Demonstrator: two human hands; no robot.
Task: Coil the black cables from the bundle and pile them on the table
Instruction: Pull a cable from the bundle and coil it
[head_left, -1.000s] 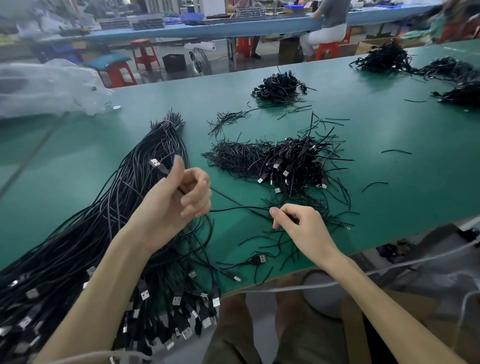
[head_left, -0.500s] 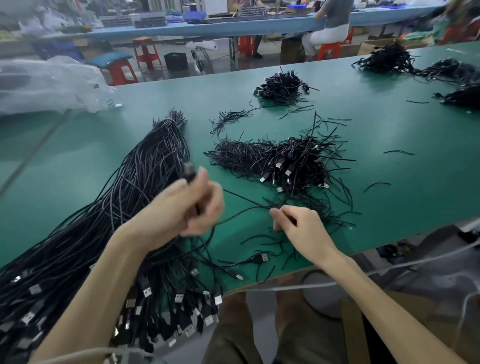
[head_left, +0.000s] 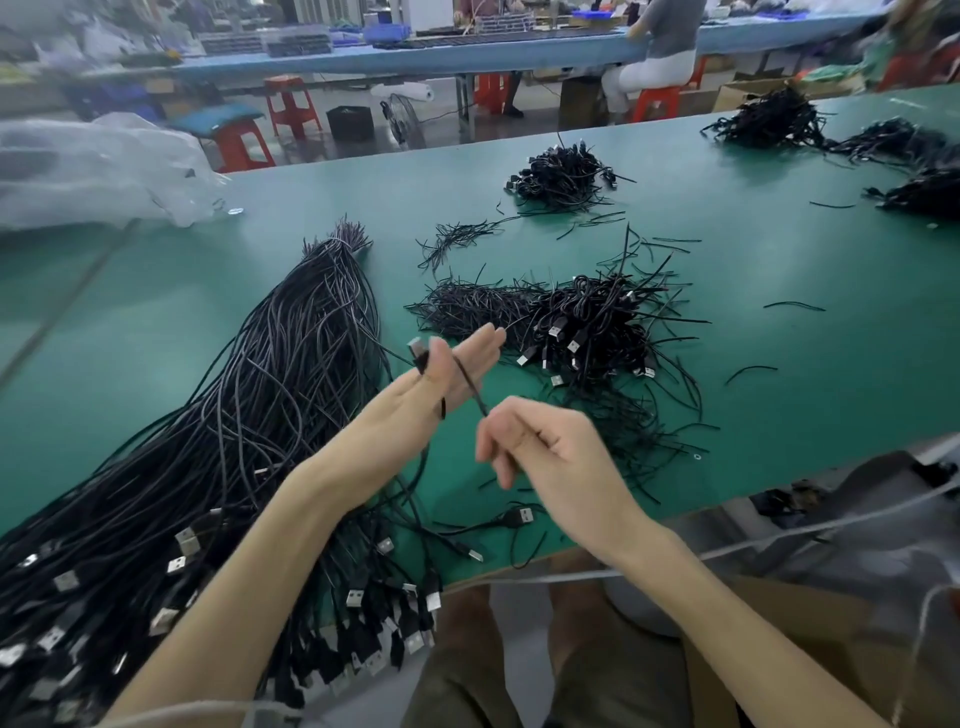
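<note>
left hand (head_left: 441, 387) pins a black cable (head_left: 471, 387) under its thumb; right hand (head_left: 545, 452) pinches it above the green table (head_left: 779, 364).

The smooth matt green tabletop (head_left: 779, 291) carries black rubbery cables (head_left: 291, 374) with faintly glossy sheaths. Their plug ends (head_left: 187, 540) are shiny metal. A crinkled clear plastic bag (head_left: 93, 171) glistens.

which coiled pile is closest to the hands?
The big pile just beyond the left hand; the small pile and the right-side piles lie farther back.

Factory assembly floor: long green worktable (head_left: 779, 270), cable piles (head_left: 563, 174), plastic stools (head_left: 291, 104).
</note>
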